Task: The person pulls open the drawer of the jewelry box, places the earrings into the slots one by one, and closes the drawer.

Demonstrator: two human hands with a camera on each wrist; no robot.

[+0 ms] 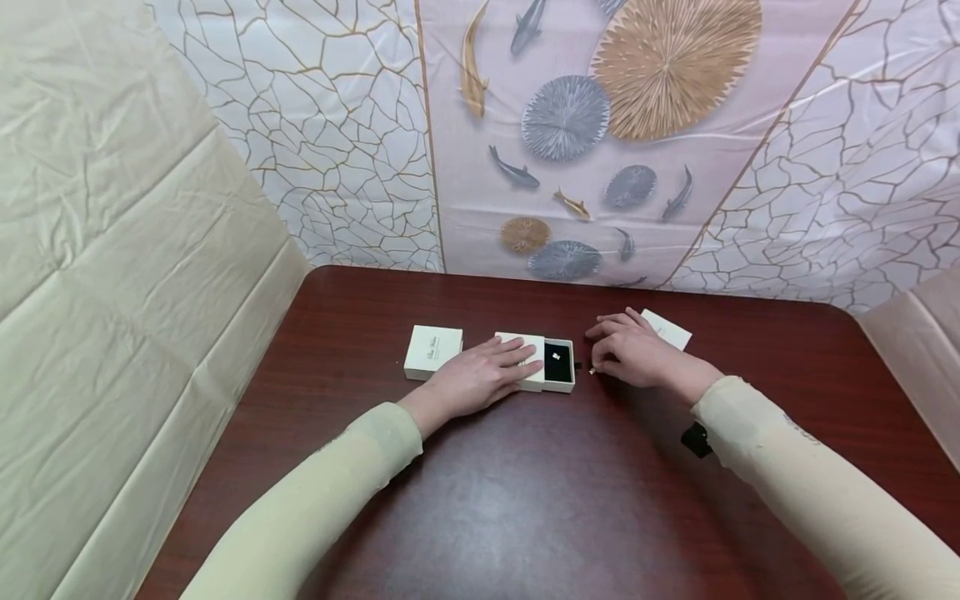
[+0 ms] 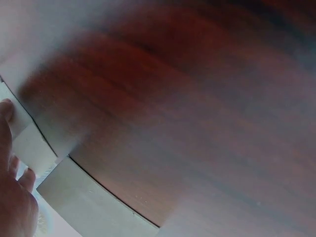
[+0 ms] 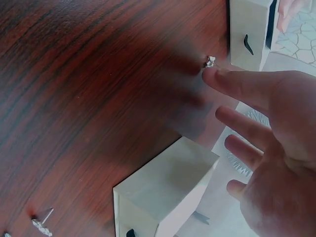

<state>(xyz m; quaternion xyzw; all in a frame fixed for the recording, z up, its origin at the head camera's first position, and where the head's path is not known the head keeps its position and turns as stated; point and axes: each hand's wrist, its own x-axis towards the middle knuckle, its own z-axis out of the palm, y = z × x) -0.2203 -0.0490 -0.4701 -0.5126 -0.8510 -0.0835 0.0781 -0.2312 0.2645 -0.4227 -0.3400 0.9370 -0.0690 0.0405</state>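
Backdrop [image 1: 566, 117]: patterned cloth is hanging behind the dark red table [image 1: 465, 517], where we are seeing two hands working among small white boxes.
Left hand [image 1: 476, 379]: its fingers are lying spread and nearly straight across the middle box's cover [image 1: 533, 385], pressing it, we are judging, so that it stays put.
Tray [image 1: 559, 387]: it is jutting out of that cover toward the right hand [image 1: 633, 350], which is leaving its black lining [image 1: 557, 372] within reach.
Small ornament [image 1: 556, 356]: it is sitting on the lining, standing out bright against the dark.
Right hand: thumb and forefinger appear to be pinching a tiny shiny trinket [image 3: 211, 61] at their tips, since so small a piece is offering little else to hold; the other fingers are spreading clear of it.
Trinket: it is showing just beyond the tray's outer end, close to the table.
Side boxes: the left box [image 1: 432, 348] and the right box [image 1: 670, 330] are flanking the middle one, apparently set aside to free the centre.
Loose stud [image 3: 42, 226]: it is lying on the table, pin exposed.
Dark object [image 1: 696, 439]: the right sleeve [image 1: 817, 483] is partly covering it, and we are unable to identify it.
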